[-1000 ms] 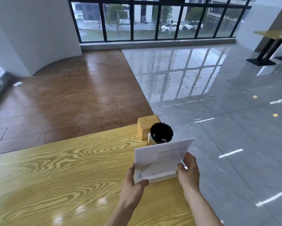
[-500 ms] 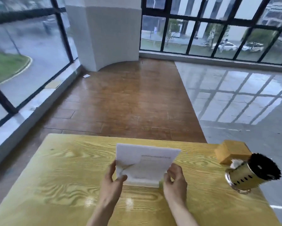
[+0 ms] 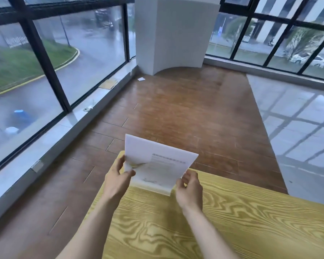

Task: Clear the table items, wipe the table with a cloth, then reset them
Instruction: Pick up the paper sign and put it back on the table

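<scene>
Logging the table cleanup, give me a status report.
Left hand and right hand grip the white sign card by its side edges. Card upright, at the table corner. Nothing in the way.

**Card carried to the table's far left corner**

The white sign card (image 3: 158, 163), gripped by the left hand (image 3: 118, 179) and right hand (image 3: 189, 189), has moved from beside the holder to the table (image 3: 232, 221) corner at centre frame. The wooden block and black-topped metal holder have left the frame. Windows now fill the upper left.
</scene>
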The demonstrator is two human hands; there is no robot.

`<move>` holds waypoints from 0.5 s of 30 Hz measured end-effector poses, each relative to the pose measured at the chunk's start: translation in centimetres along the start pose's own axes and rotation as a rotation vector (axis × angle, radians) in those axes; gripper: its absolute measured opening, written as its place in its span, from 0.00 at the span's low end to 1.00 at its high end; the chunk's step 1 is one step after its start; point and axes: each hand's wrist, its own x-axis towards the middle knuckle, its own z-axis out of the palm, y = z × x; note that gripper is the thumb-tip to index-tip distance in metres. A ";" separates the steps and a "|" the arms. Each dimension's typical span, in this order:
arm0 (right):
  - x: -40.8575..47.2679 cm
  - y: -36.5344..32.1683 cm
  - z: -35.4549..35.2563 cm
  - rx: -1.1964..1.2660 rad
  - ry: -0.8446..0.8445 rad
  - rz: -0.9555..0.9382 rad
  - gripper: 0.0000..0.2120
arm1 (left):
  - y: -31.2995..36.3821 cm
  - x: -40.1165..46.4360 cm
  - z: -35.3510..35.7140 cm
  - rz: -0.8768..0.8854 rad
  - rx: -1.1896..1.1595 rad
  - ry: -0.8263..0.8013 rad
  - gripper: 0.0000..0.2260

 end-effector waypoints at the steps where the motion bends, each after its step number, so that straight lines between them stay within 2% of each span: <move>1: 0.3 -0.2 0.2 0.004 -0.002 -0.001 0.12 | 0.1 0.2 -0.2 0.003 0.003 0.000 0.30; 6: 2.2 -1.8 2.5 -0.014 -0.028 0.024 0.12 | -0.1 3.4 -1.4 -0.029 -0.014 -0.014 0.30; 15: 3.7 -2.0 2.7 -0.066 -0.107 0.055 0.21 | -2.0 5.8 -0.8 -0.027 0.001 -0.068 0.40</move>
